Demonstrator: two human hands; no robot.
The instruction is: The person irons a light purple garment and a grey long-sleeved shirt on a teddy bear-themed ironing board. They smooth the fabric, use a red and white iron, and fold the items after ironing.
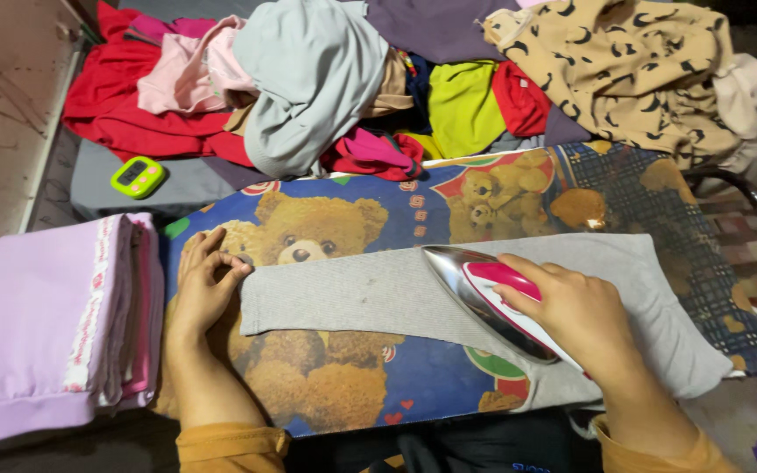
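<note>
Right hand (584, 320) clamps the iron (492, 302); left hand (203, 285) (grip apart, fingers flat) pins the grey garment (378, 293). Keep fabric taut; press in even strokes.

The light is soft and even, coming from above, with only weak shadows. A bright glare lies on the iron's metal plate (470, 293). The lower corners are dim and slightly blurred.

Folded lilac cloth stack (41, 324) left; green timer (137, 176); heaped clothes (413, 79) behind board.
</note>
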